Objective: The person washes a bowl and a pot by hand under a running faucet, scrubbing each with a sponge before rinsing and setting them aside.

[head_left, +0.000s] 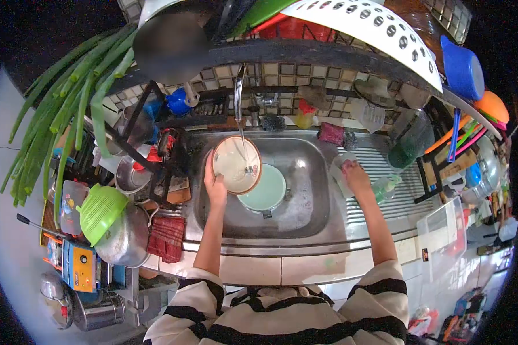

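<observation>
My left hand grips the rim of a cream bowl with a brown edge, tilted under the stream from the faucet. Below and partly behind the bowl, a pale green round tub sits in the steel sink, where some suds show. Over on the ribbed drainboard, my right hand has its fingers closed at a pale, flat item; what exactly the fingertips hold is too small to tell. A clear bottle with green liquid stands just right of that hand.
Behind the drainboard lies a dark red sponge packet. Left of the sink are a red cloth, a green colander and a metal pot. A black rack spans overhead; a plastic box is at right.
</observation>
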Demonstrator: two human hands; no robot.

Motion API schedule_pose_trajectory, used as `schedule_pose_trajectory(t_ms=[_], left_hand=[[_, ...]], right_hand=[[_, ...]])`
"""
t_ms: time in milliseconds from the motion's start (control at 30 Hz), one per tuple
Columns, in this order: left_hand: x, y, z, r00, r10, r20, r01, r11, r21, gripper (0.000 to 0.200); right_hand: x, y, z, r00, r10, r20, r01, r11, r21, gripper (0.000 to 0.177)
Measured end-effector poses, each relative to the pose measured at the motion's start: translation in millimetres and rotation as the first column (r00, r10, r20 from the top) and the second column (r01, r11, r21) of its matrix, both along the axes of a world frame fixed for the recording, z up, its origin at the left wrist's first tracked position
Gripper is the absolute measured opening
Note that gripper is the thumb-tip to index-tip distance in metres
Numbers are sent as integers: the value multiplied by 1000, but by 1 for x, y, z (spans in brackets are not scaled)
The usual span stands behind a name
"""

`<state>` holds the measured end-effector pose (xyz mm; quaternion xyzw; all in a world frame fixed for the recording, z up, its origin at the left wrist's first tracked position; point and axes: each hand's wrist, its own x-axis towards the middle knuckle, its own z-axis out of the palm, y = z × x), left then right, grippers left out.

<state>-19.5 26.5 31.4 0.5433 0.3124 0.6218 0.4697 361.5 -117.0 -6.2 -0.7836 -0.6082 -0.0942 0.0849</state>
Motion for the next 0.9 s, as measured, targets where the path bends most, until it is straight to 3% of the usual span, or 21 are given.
schedule_pose_trajectory(t_ms=[67, 133, 200, 233, 433, 567, 633, 667, 733, 767, 833, 900], left_hand=[[0, -2, 3, 1000, 9, -9, -9, 999, 34, 65], [0, -6, 8, 991, 33, -132, -24, 997, 67, 65], [0, -7, 8, 983, 58, -172, -43, 995, 94, 64], [0, -7, 8, 974, 88, -207, -63, 990, 125, 64], [-5, -8, 11, 947, 198, -255, -136, 961, 239, 60], [-11, -21, 21, 932, 242, -271, -200, 964, 174, 60], [-15, -28, 20, 922, 277, -271, -233, 955, 185, 60], [-16, -31, 17, 920, 280, -274, -238, 955, 179, 60], [-18, -38, 13, 916, 295, -270, -265, 954, 144, 60], [-19, -42, 9, 915, 299, -273, -269, 953, 140, 60], [-18, -50, 1, 915, 316, -250, -303, 949, 89, 59], [-11, -63, 5, 911, 335, -243, -330, 942, 59, 58]], right_hand=[[-11, 0, 16, 993, -63, 102, 64, 998, -13, 29], [-12, 2, 18, 976, -133, 173, 138, 990, -17, 31], [-12, 5, 21, 936, -214, 279, 264, 952, -156, 26], [-12, 5, 19, 911, -217, 350, 266, 959, -98, 22], [4, 9, -1, 919, -226, 322, 226, 973, 40, 16], [5, 9, 12, 882, -189, 433, 116, 975, 189, 14], [-14, 9, 44, 955, -270, 126, 275, 961, -27, 15], [-25, 8, 55, 956, -264, 126, 270, 962, -33, 15], [-51, 8, 76, 970, -240, -29, 241, 962, 128, 21], [-68, 5, 86, 986, -149, -69, 161, 964, 211, 26], [-106, 9, 91, 881, -73, -468, 155, 978, 139, 26], [-150, 16, 70, 800, 51, -597, 65, 983, 170, 33]])
